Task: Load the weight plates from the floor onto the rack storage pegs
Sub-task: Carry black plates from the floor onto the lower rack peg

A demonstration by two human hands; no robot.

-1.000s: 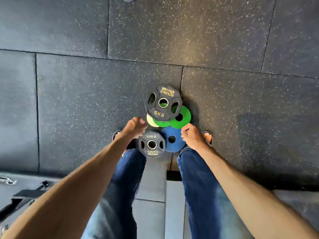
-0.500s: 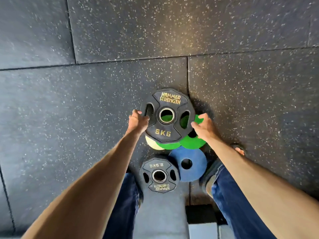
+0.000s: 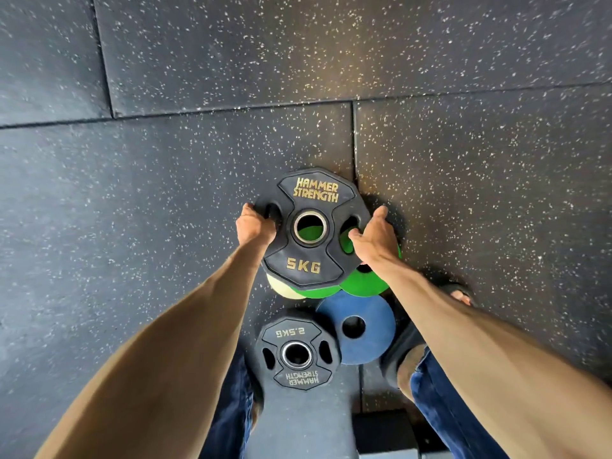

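Black 5 kg plate (image 3: 309,228), gripped between both hands

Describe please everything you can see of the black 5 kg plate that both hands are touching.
The 5 kg plate is black, looks rubber-coated, many-sided, with gold "HAMMER STRENGTH" and "5KG" lettering, a metal-ringed centre hole and two grip slots. It lies face up on top of green plates and a pale yellow plate on the speckled floor. The left hand grips its left edge at the slot; the right hand holds its right edge, thumb in the other slot.
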